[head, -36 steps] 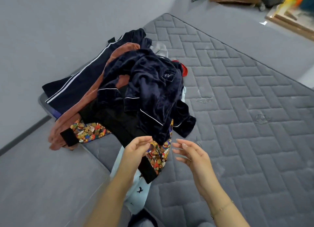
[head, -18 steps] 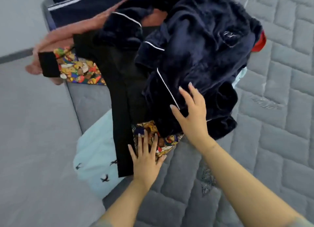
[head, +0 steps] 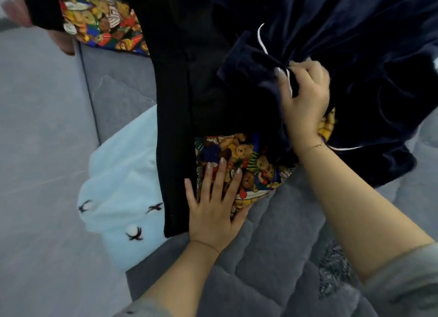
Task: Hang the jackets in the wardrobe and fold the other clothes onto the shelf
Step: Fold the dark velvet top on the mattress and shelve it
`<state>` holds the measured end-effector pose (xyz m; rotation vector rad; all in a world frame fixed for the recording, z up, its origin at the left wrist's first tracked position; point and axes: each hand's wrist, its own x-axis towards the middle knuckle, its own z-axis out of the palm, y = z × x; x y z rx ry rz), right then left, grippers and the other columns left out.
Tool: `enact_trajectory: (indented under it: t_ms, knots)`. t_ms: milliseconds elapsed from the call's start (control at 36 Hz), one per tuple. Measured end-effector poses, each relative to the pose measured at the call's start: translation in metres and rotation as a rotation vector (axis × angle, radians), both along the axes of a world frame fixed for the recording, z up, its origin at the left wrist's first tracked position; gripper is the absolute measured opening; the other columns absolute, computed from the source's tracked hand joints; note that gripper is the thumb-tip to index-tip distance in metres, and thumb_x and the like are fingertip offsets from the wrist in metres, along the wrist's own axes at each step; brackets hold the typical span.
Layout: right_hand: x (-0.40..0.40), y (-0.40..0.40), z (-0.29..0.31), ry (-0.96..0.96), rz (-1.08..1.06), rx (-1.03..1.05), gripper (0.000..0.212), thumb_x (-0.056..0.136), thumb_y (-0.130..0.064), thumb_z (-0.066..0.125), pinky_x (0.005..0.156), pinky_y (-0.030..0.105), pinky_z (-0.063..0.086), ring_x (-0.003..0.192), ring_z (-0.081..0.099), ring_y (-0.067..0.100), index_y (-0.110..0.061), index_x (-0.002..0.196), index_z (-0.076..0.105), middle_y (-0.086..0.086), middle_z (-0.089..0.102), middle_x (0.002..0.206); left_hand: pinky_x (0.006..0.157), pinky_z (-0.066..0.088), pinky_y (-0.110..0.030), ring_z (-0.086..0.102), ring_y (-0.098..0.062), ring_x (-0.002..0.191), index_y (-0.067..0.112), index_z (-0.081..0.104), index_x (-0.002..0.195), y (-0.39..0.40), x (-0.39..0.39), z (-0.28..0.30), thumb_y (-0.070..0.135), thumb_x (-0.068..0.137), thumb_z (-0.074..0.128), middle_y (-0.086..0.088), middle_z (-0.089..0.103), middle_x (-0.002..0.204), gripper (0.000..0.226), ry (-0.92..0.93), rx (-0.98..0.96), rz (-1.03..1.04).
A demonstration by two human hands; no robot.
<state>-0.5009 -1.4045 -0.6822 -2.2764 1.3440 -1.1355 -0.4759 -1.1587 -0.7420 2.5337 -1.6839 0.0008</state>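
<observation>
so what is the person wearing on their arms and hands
Both forearms are bare, with grey sleeves pushed up near the elbows. The right hand has a thin chain bracelet at the wrist. The left hand wears nothing visible. The nails look pale and glossy.

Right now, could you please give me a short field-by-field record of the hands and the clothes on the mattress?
surface: grey quilted mattress
left hand: flat, fingers straight, pressing on the teddy-bear print garment
right hand: grip closed on a fold of the navy velvet garment
between them: black garment, lying over the bear print
hanging off the edge: pale blue garment with small embroidered marks
wardrobe, shelf: not in view
</observation>
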Motion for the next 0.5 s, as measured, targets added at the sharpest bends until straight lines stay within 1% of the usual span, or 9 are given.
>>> enact_trajectory:
  t_ms: [56, 111, 139, 222, 250, 333, 417, 472, 500]
  knots:
    - [-0.004, 0.001, 0.004, -0.007, 0.01, 0.054, 0.032, 0.095, -0.028, 0.059, 0.093, 0.028, 0.043, 0.099, 0.061, 0.034, 0.002, 0.099, 0.072, 0.017, 0.067, 0.096, 0.116, -0.003, -0.059, 0.01, -0.025, 0.149, 0.027, 0.019, 0.153, -0.001, 0.0, 0.001, 0.061, 0.096, 0.026, -0.005, 0.014, 0.161, 0.067, 0.0, -0.014, -0.001]
    - [-0.009, 0.003, 0.01, -0.031, 0.024, 0.103, 0.034, 0.095, -0.029, 0.06, 0.088, 0.021, 0.038, 0.098, 0.059, 0.033, 0.002, 0.099, 0.072, 0.018, 0.066, 0.095, 0.117, -0.003, -0.059, 0.011, -0.025, 0.149, 0.028, 0.021, 0.153, -0.001, 0.0, 0.002, 0.06, 0.097, 0.026, -0.005, 0.015, 0.161, 0.064, 0.01, -0.047, -0.001]
    - [-0.014, 0.006, 0.013, -0.041, 0.031, 0.127, 0.035, 0.095, -0.03, 0.06, 0.086, 0.022, 0.038, 0.096, 0.059, 0.032, 0.002, 0.097, 0.072, 0.018, 0.065, 0.094, 0.117, -0.002, -0.059, 0.012, -0.025, 0.149, 0.028, 0.022, 0.153, 0.0, 0.0, 0.003, 0.059, 0.098, 0.025, -0.005, 0.016, 0.161, 0.063, 0.028, -0.066, -0.001]
    - [-0.035, 0.024, 0.024, -0.059, 0.051, 0.169, 0.035, 0.095, -0.029, 0.059, 0.085, 0.03, 0.042, 0.094, 0.058, 0.031, 0.004, 0.09, 0.07, 0.018, 0.063, 0.094, 0.117, 0.002, -0.059, 0.018, -0.025, 0.148, 0.029, 0.028, 0.151, 0.001, -0.001, 0.006, 0.057, 0.1, 0.021, -0.005, 0.023, 0.16, 0.058, 0.07, -0.095, -0.006]
    - [-0.043, 0.037, 0.026, -0.069, 0.052, 0.192, 0.035, 0.095, -0.028, 0.06, 0.083, 0.031, 0.042, 0.091, 0.058, 0.03, 0.004, 0.088, 0.069, 0.018, 0.062, 0.092, 0.117, 0.003, -0.059, 0.02, -0.025, 0.148, 0.03, 0.03, 0.15, 0.002, 0.0, 0.008, 0.056, 0.101, 0.021, -0.005, 0.025, 0.159, 0.057, 0.08, -0.088, -0.009]
    - [-0.077, 0.078, 0.035, -0.087, 0.065, 0.265, 0.035, 0.094, -0.025, 0.062, 0.075, 0.023, 0.036, 0.081, 0.052, 0.024, 0.008, 0.082, 0.062, 0.019, 0.059, 0.085, 0.119, 0.005, -0.053, 0.021, -0.022, 0.148, 0.03, 0.034, 0.149, 0.004, -0.002, 0.018, 0.051, 0.101, 0.026, -0.002, 0.027, 0.159, 0.053, 0.144, -0.096, 0.008]
    - [-0.122, 0.126, 0.053, -0.085, 0.135, 0.302, 0.035, 0.094, -0.024, 0.063, 0.068, 0.017, 0.034, 0.076, 0.05, 0.019, 0.006, 0.077, 0.059, 0.013, 0.056, 0.078, 0.121, -0.003, -0.04, 0.011, -0.012, 0.149, 0.029, 0.027, 0.152, 0.024, -0.018, 0.033, 0.04, 0.104, 0.031, 0.005, 0.017, 0.161, 0.049, 0.307, -0.152, 0.111]
    - [-0.151, 0.156, 0.064, -0.099, 0.175, 0.329, 0.036, 0.094, -0.025, 0.064, 0.067, 0.018, 0.036, 0.074, 0.051, 0.021, 0.006, 0.075, 0.058, 0.015, 0.057, 0.077, 0.121, 0.0, -0.029, 0.014, -0.009, 0.148, 0.023, 0.031, 0.151, 0.043, -0.039, 0.046, 0.031, 0.105, 0.033, 0.005, 0.02, 0.16, 0.046, 0.542, -0.239, 0.193]
    - [-0.165, 0.173, 0.069, -0.101, 0.196, 0.344, 0.037, 0.093, -0.025, 0.064, 0.067, 0.02, 0.037, 0.073, 0.051, 0.022, 0.006, 0.074, 0.057, 0.016, 0.057, 0.077, 0.118, 0.007, -0.023, 0.02, -0.011, 0.146, 0.019, 0.037, 0.148, 0.059, -0.051, 0.056, 0.027, 0.105, 0.037, 0.002, 0.027, 0.158, 0.044, 0.713, -0.301, 0.254]
